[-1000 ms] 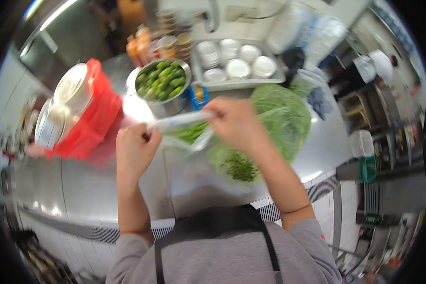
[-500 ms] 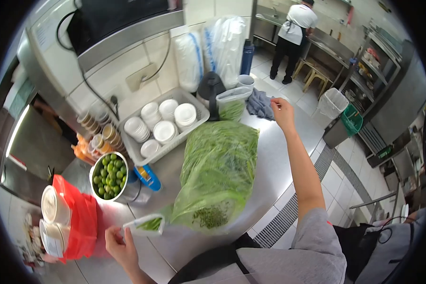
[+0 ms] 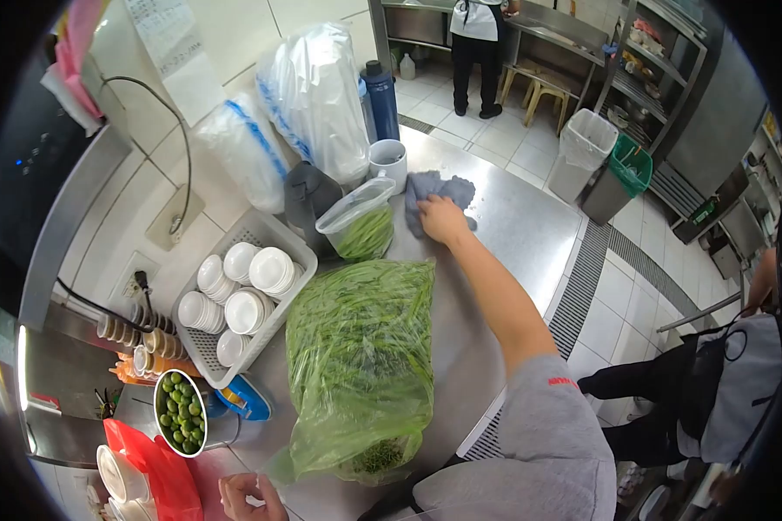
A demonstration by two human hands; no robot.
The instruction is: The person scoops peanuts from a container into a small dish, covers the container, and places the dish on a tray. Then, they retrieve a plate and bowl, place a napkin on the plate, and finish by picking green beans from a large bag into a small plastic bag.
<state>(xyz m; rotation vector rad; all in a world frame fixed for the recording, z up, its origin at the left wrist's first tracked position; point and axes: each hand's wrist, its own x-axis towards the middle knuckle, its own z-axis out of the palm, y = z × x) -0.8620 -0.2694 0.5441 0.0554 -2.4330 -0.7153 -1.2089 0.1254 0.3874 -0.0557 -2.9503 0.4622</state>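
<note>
My right hand [image 3: 443, 219] is on a crumpled grey-blue cloth [image 3: 426, 189] at the far part of the steel table, its fingers closed over the fabric. At the bottom edge my left hand [image 3: 250, 497] has its fingers curled; some blurred clear film shows beside it, but what it pinches I cannot make out. Between my hands lies a large clear plastic bag [image 3: 361, 347] full of long green vegetables. Just beyond it stands a smaller open bag [image 3: 365, 230] of green pods, near a white mug [image 3: 388, 163].
A grey basket [image 3: 300, 260] holds stacked white cups. A tub of green limes [image 3: 181, 412], a blue-handled tool [image 3: 243, 395] and a red bag [image 3: 152, 473] are at left. Plastic packs [image 3: 308, 100] and a dark bottle [image 3: 379, 100] stand behind. One person [image 3: 476, 52] works farther off; another [image 3: 730, 382] is at right.
My right hand has come down from the air onto the cloth. My left hand is lower in view, and the small clear bag with green contents beside it no longer shows. The view has shifted.
</note>
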